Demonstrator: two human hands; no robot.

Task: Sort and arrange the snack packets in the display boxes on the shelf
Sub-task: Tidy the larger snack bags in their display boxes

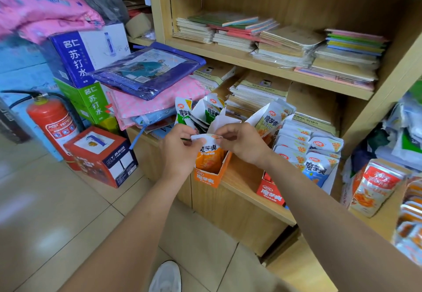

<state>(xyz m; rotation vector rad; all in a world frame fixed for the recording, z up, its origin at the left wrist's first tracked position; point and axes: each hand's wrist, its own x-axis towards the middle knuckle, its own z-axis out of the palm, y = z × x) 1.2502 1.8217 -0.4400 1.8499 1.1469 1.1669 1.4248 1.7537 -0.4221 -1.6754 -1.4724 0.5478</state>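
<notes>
Both hands hold one orange-and-white snack packet (pixel 209 152) by its top edge, above the orange display box (pixel 209 176) on the shelf ledge. My left hand (pixel 179 149) pinches the packet's left corner and my right hand (pixel 243 144) pinches its right corner. The packet's lower part sits inside the orange box. Behind it stand green-and-white packets (pixel 211 111) in a white box. To the right, a red display box (pixel 271 192) holds several blue-and-white packets (pixel 317 168) stacked in rows.
Stacks of notebooks (pixel 285 45) fill the shelves above. Folded cloth and a blue plastic bag (pixel 148 70) lie left of the boxes. A red fire extinguisher (pixel 53 122) and cartons (pixel 100 157) stand on the tiled floor. More snack packets (pixel 376 186) sit at the right.
</notes>
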